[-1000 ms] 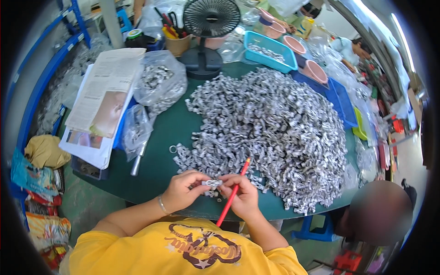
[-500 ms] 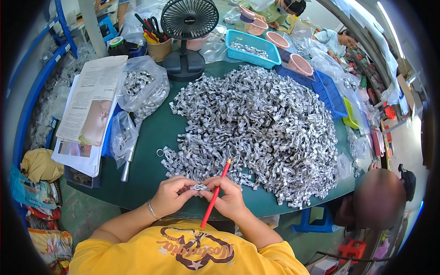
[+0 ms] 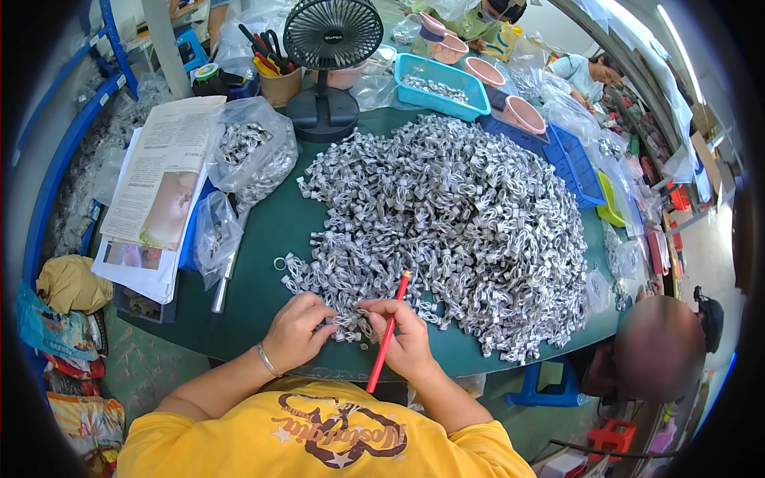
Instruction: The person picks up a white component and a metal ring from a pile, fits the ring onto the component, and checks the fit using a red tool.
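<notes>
While a large heap of grey metal pieces (image 3: 454, 223) spreads over most of the green table (image 3: 263, 267) on the far side of the hands, a black fan (image 3: 333, 36) stands beyond it to the far left. Left of the heap, a newspaper (image 3: 167, 159) lies on some white sheets, and a silver rod (image 3: 225, 283) points toward the near edge. The heap itself blocks the way straight ahead, and a single ring (image 3: 279, 263) lies at its left margin.

Both hands are at the heap's near left edge, with some small pieces (image 3: 348, 325) between their fingertips. The left hand (image 3: 299, 333) has its thumb and forefinger curled just beside these; whether it grips one cannot be told. The right hand (image 3: 404, 341) grasps a red pencil (image 3: 388, 338), slanting across the fingers with its tip to the far right; whether its fingertips also pinch a piece is unclear.

At the far side, a light-blue basket (image 3: 406, 94) contains more metal bits. A clear plastic bag (image 3: 275, 131) left of the heap is filled with similar pieces, and a brown pot (image 3: 280, 89) beside the fan holds scissors and other handled tools.
</notes>
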Demonstrator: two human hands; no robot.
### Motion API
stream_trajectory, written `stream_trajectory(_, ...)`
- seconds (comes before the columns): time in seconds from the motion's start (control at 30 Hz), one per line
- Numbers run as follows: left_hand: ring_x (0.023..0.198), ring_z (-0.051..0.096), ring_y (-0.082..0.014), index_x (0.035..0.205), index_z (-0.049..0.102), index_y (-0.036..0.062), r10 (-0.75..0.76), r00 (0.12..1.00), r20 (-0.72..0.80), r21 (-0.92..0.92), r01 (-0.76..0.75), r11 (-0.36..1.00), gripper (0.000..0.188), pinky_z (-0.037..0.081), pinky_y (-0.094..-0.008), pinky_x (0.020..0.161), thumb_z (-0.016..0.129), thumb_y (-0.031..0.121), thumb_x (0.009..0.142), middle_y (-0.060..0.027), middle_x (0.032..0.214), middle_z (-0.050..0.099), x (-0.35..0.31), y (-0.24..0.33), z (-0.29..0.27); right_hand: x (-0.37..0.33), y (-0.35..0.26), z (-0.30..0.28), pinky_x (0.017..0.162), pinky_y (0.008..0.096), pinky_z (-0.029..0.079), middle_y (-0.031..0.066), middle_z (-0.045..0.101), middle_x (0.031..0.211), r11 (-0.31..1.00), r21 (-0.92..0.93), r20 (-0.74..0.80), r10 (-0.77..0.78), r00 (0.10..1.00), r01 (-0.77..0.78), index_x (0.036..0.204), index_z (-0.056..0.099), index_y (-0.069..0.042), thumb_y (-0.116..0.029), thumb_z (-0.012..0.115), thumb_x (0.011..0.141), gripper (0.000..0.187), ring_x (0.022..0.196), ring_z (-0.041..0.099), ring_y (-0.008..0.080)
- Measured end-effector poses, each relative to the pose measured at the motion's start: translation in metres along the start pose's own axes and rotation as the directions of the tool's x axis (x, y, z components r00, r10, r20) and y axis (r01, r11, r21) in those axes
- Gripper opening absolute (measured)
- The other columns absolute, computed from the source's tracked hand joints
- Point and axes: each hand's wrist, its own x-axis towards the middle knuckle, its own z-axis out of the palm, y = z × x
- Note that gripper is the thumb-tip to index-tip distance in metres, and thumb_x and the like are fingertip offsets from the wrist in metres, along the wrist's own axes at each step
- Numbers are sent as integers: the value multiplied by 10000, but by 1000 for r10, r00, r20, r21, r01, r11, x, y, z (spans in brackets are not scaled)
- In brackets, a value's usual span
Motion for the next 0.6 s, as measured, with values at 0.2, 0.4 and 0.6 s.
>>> stream_trajectory(0.2,804,550,-272,881,631,29,64,998,-13,48,-63,997,206,460,-338,695,714,71,697,-104,840,546,-1,5,-7,0,7,-17,697,356,478,110,623,923,939,-227,313,-182,932,259,870,561,-42,-10,671,741,172,816,591,298)
stream_trajectory(0.4,836,539,-265,928,639,34,52,996,70,39,-55,998,291,447,-335,742,746,108,668,-101,874,540,-3,4,-7,-2,13,-23,678,377,474,103,604,923,822,-383,387,-272,881,422,866,552,-47,15,665,691,218,798,585,304)
stream_trajectory(0.6,836,529,-268,868,631,44,83,990,113,130,-97,987,245,434,-339,754,746,106,661,-88,870,529,-4,2,-7,-2,14,-23,645,376,465,96,599,902,838,-359,326,-301,896,412,862,557,-57,20,645,668,227,771,582,306)
